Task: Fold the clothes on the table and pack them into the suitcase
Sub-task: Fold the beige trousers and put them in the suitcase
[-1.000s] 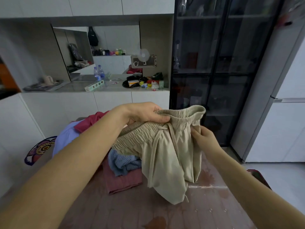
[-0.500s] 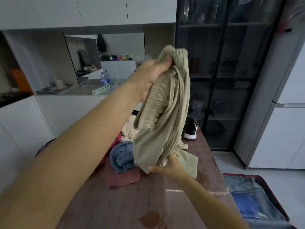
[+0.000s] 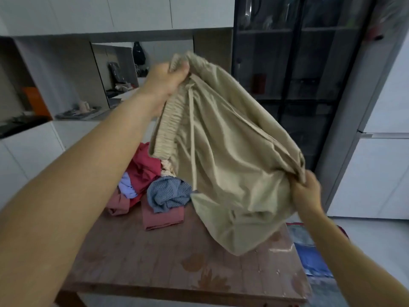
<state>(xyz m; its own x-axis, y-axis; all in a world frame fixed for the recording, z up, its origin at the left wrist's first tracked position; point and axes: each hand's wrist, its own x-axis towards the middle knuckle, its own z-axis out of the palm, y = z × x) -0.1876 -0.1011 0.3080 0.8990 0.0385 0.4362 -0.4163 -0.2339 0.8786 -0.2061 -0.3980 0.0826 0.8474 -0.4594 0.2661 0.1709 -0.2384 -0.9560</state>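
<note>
- Brown wood-grain surface [image 3: 155, 258] fills our lower view, its grain showing from the clothes pile [image 3: 143, 173] to the near edge.
- White cupboards [image 3: 88, 12] and a dark glass cabinet [image 3: 298, 74] stand beyond the far edge.
- Our left hand [image 3: 168, 80] has its grip clamped on the waistband of the beige shorts [image 3: 232, 162], and our right hand [image 3: 306, 191] pinches the hem; the shorts hang above the right side.
- The suitcase [image 3: 309, 247] lies on the floor beside the right edge.

Beige drawstring shorts [image 3: 232, 165] hang stretched aloft beside a crumpled clothes pile [image 3: 163, 196].
</note>
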